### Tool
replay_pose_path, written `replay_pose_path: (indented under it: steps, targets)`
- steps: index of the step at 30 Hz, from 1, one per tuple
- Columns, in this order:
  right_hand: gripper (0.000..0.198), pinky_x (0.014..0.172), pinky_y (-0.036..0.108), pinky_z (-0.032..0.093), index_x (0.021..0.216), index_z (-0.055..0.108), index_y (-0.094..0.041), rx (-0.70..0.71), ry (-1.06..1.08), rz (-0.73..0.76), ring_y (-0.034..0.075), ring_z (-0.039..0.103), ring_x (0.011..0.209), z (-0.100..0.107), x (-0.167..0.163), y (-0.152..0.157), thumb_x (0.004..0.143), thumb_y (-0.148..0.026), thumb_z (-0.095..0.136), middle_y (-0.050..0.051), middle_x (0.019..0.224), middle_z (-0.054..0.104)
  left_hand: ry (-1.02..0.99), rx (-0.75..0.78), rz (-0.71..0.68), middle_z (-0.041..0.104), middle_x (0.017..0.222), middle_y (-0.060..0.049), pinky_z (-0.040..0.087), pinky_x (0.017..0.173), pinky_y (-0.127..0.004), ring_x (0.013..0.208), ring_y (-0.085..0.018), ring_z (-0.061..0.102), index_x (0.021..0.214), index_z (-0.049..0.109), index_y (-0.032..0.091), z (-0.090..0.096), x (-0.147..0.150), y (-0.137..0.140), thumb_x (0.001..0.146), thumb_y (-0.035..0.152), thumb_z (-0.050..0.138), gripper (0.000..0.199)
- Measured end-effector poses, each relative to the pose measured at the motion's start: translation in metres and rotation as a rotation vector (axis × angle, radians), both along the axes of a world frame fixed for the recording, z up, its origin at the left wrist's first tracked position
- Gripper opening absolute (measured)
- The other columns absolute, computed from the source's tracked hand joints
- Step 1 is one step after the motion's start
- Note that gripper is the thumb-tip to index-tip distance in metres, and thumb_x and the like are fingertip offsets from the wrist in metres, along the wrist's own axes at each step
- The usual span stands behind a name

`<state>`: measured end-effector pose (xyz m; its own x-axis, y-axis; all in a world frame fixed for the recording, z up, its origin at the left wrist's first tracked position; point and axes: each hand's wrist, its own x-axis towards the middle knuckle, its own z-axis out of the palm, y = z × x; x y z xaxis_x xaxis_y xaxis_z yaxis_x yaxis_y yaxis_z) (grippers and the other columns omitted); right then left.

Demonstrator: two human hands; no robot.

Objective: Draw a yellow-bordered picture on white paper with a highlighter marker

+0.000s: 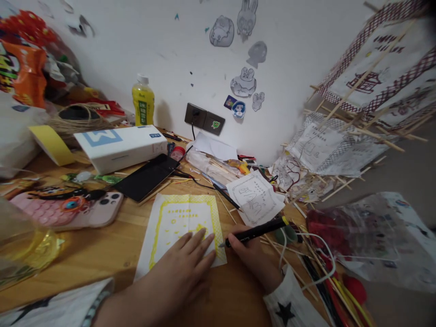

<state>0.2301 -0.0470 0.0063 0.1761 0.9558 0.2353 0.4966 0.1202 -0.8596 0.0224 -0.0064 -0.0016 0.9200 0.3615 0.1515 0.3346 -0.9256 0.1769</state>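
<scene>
A white paper sheet (177, 204) with a yellow drawn border, small marks and a picture lies on the wooden table. My left hand (185, 259) rests flat on its lower right part, fingers stretched out and covering some of the drawing. In my right hand (250, 252) is a black marker pen (255, 232) with a yellow end, held slantwise. Its tip is at the sheet's right border; whether it touches the paper I cannot tell. Just beyond the pen lies another sheet (254, 197) with a dark line drawing.
A black phone (150, 177) and a pink-cased phone (109, 209) lie to the left, near a white box (122, 147) and a yellow drink bottle (143, 102). Paper-covered stick frames (371, 81) stand at the right. Thin sticks and a white cord (330, 254) lie by my right arm.
</scene>
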Motion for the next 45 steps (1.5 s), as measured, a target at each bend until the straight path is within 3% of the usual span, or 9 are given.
replay_pose_path:
  steps: [9, 14, 21, 27, 37, 45]
  targets:
    - [0.016, 0.058, 0.028, 0.051, 0.066, 0.064, -0.021, -0.035, -0.065, 0.081, 0.017, 0.060, 0.060, 0.004, -0.002, -0.001, 0.075, -0.028, 0.054, 0.003, 0.064, 0.068, -0.042, 0.035, -0.014, 0.049, 0.141, -0.015, 0.039, 0.103, -0.052, 0.129, -0.037, 0.045, 0.130, 0.055, 0.017, -0.002, -0.001, 0.002, 0.087, 0.036, 0.060, 0.047]
    - [0.014, 0.062, 0.030, 0.052, 0.066, 0.063, -0.020, 0.005, -0.035, -0.060, 0.019, 0.062, 0.064, 0.002, -0.002, 0.002, 0.074, -0.029, 0.055, 0.004, 0.067, 0.068, -0.056, 0.023, -0.012, 0.048, 0.142, -0.016, 0.037, 0.103, -0.053, 0.131, -0.038, 0.042, 0.130, 0.055, 0.016, -0.004, -0.001, 0.001, 0.087, 0.039, 0.061, 0.049]
    - [0.020, 0.055, 0.027, 0.046, 0.059, 0.054, -0.021, 0.003, -0.046, -0.200, 0.016, 0.053, 0.054, -0.001, 0.001, 0.006, 0.075, -0.033, 0.053, -0.001, 0.054, 0.055, -0.040, 0.005, 0.003, 0.045, 0.144, -0.016, 0.035, 0.105, -0.054, 0.132, -0.037, 0.039, 0.131, 0.055, 0.017, -0.006, -0.001, 0.000, 0.087, 0.038, 0.061, 0.048]
    - [0.017, 0.053, 0.026, 0.048, 0.060, 0.057, -0.021, 0.000, 0.005, -0.050, 0.015, 0.055, 0.055, -0.001, 0.002, 0.000, 0.073, -0.032, 0.055, 0.000, 0.057, 0.060, 0.008, -0.034, 0.041, 0.042, 0.146, -0.017, 0.036, 0.105, -0.056, 0.134, -0.040, 0.037, 0.133, 0.054, 0.016, 0.001, -0.001, 0.001, 0.087, 0.044, 0.060, 0.054]
    - [0.016, 0.059, 0.026, 0.052, 0.063, 0.062, -0.022, -0.025, -0.044, 0.120, 0.016, 0.061, 0.059, 0.012, -0.005, -0.002, 0.075, -0.026, 0.053, 0.001, 0.063, 0.067, 0.003, 0.010, 0.033, 0.044, 0.144, -0.021, 0.038, 0.101, -0.060, 0.132, -0.044, 0.037, 0.130, 0.055, 0.016, 0.000, 0.000, -0.001, 0.078, 0.026, 0.070, 0.055]
    - [0.015, 0.058, 0.028, 0.051, 0.062, 0.060, -0.022, -0.032, -0.055, 0.093, 0.018, 0.060, 0.059, 0.006, -0.005, -0.001, 0.075, -0.025, 0.053, 0.002, 0.062, 0.066, -0.028, 0.005, 0.018, 0.043, 0.145, -0.020, 0.036, 0.103, -0.060, 0.134, -0.043, 0.036, 0.126, 0.057, 0.018, -0.003, -0.002, 0.000, 0.082, 0.029, 0.066, 0.046]
